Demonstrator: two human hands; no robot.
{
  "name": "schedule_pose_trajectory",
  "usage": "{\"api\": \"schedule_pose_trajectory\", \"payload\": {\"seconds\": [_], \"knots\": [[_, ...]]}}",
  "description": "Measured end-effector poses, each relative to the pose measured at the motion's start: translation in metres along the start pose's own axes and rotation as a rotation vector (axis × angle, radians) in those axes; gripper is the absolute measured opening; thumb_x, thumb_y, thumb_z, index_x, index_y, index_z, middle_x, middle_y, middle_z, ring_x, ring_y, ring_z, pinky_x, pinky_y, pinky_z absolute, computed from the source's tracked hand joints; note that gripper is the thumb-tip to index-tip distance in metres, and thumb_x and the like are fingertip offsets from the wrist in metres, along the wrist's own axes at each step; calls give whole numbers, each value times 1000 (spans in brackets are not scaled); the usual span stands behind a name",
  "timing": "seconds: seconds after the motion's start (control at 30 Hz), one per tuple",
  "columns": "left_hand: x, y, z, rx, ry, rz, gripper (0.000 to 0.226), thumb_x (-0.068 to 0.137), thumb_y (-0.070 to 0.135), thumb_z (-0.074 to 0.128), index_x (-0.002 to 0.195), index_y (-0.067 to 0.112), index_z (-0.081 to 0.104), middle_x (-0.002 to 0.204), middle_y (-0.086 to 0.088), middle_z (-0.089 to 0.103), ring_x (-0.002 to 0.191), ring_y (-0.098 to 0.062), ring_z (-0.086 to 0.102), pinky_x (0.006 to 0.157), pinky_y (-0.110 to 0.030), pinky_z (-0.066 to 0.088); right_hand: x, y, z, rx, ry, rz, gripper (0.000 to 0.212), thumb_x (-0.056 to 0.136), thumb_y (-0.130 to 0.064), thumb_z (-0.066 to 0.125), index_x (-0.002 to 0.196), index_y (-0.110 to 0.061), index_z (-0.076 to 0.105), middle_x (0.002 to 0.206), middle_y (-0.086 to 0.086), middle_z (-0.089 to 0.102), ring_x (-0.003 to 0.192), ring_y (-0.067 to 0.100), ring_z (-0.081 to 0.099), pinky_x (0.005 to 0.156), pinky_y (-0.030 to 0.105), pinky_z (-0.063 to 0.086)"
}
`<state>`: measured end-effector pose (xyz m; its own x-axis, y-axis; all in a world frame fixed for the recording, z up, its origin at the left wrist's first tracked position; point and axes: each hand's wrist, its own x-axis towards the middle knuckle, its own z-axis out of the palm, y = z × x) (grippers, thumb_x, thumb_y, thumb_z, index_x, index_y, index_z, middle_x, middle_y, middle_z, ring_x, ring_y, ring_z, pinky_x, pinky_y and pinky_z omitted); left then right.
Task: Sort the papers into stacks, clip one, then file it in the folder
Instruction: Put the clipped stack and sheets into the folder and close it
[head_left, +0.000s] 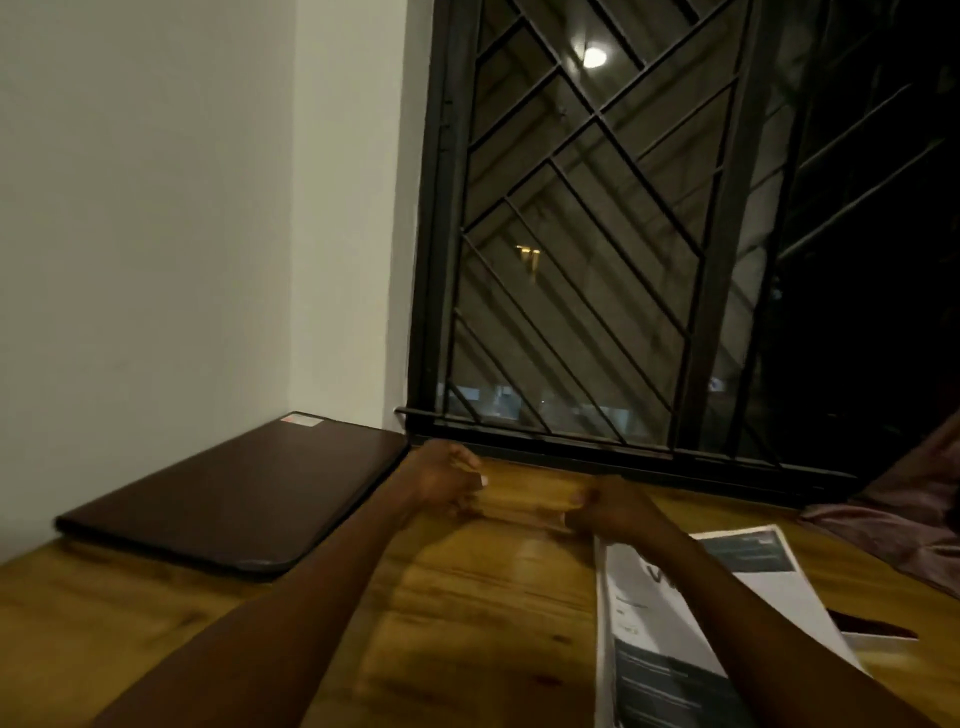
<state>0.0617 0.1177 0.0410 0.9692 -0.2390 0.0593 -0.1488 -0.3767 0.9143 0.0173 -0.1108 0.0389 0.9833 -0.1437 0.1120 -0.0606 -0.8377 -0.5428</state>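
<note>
Both hands reach out over the far part of the table (467, 597), fingers curled inward. The left hand (448, 480) and right hand (602, 506) face each other across a small gap. That gap is blurred and the colour of the wood, so I cannot tell whether they pinch something small, such as a clip, or close on nothing. Held level and knuckle to knuckle, they look set for fingertip work on a small thing, not for lifting sheets.

The papers (654, 613) lie flat behind the right hand, partly under its forearm. They seem to be one roughly squared pile kept within easy reach, and no clip shows on them. A dark red flat thing (872, 626) pokes out from under their right edge; it may be the folder, but I cannot be sure.

Left of the left hand a closed laptop (234, 499) sits against the wall, likely pushed aside to free the wood. The barred window (571, 260) stands just beyond the knuckles.
</note>
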Motion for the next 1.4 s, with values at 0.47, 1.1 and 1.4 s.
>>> {"api": "schedule_pose_trajectory", "payload": {"seconds": [0.47, 1.1, 1.4], "knots": [[-54, -96, -193, 477, 457, -278, 62, 86, 36, 73, 137, 9, 50, 137, -15, 54, 126, -32, 51, 98, -32, 40, 51, -157, 159, 413, -282, 56, 58, 71, -50, 75, 109, -10, 55, 103, 14, 62, 78, 24, 58, 58, 28, 47], [-33, -128, -177, 545, 512, -536, 93, 83, 73, 53, 149, 11, 34, 155, -20, 23, 141, -39, 27, 116, -50, 25, 73, -149, 159, 288, -213, 228, 45, 81, -27, 69, 118, -5, 56, 110, 12, 64, 99, 26, 64, 88, 33, 54], [-14, -63, -116, 164, 235, -671, 59, 95, 37, 60, 135, -4, 44, 135, -24, 54, 124, -36, 53, 103, -42, 44, 56, -78, 103, 281, -216, 270, 39, 83, -29, 70, 112, -5, 58, 110, 13, 64, 94, 29, 65, 82, 37, 55]]}}
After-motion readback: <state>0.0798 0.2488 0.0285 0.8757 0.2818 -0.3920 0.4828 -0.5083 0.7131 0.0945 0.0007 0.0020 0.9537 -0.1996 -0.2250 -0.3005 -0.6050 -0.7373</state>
